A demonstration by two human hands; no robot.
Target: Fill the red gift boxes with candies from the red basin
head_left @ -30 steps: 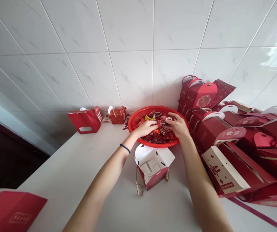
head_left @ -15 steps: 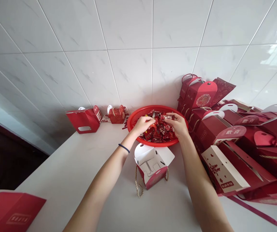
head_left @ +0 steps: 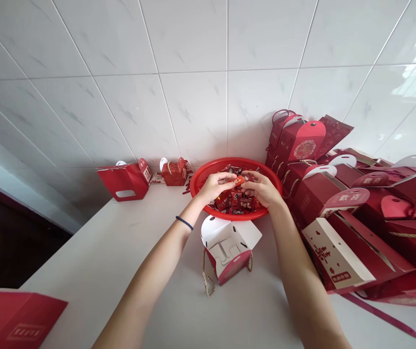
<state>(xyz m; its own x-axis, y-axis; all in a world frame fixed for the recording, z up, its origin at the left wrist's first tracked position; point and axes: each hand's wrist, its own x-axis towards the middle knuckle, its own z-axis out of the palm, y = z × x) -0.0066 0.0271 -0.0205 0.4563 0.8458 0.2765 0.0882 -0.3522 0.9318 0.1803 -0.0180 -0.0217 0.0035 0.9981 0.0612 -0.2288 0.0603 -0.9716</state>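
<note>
Both my hands are over a round red basket (head_left: 199,175) full of red-wrapped candies (head_left: 237,202) at the back of the white counter. My left hand (head_left: 214,187) is curled, pinching a small red candy packet (head_left: 237,181) above the pile. My right hand (head_left: 264,190) is curled too, its fingertips meeting the left hand at that packet and holding candies. Just in front of the basket stands an open red gift box (head_left: 229,250) with white flaps up and rope handles hanging.
A heap of red gift boxes (head_left: 353,213) fills the right side of the counter (head_left: 113,261). Two more red boxes (head_left: 124,180) (head_left: 173,172) stand at the back left by the tiled wall. A flat red box (head_left: 15,325) lies at the near left corner.
My hands have lifted out of the candy pile and come together above the basket, now with a red packet pinched between them.
</note>
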